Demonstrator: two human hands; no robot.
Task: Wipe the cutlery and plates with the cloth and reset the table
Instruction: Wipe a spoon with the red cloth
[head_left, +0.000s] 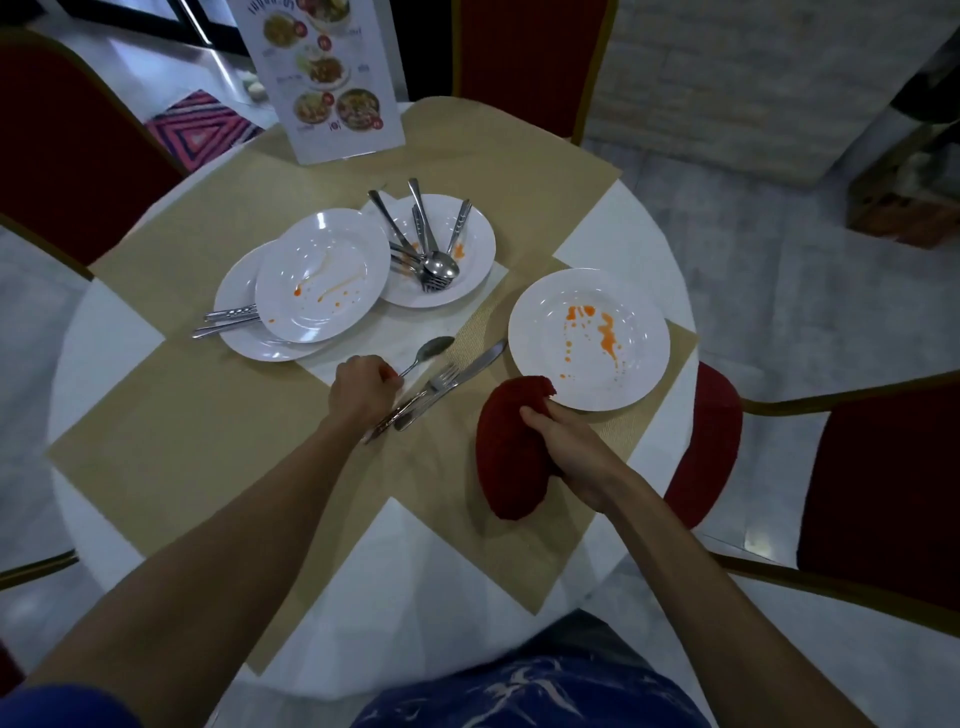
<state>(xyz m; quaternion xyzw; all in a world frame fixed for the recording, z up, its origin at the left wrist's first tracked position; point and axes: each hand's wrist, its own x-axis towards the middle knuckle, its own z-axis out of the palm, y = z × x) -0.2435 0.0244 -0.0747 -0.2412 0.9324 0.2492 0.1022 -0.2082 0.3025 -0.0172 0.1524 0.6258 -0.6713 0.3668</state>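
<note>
Trouble is invited at the sauce-streaked white round plate (587, 338): just left of it the slim steel spoon (435, 347) is pinched by its handle in the curled left hand (363, 387), with the steel fork (447, 374) and table knife (483, 358) laid close beside. The crumpled dark red cloth (511, 457) is clenched in the right hand (566, 447) at that plate's near rim. With so thin a hold the spoon could be dropped onto the fork and knife, and sauce could be smeared if the rim is brushed.

Round white table (441, 540), tan placemats (208, 415) across it, sauce-stained white plates (644, 322) on them, menu card (322, 78) at far edge
</note>
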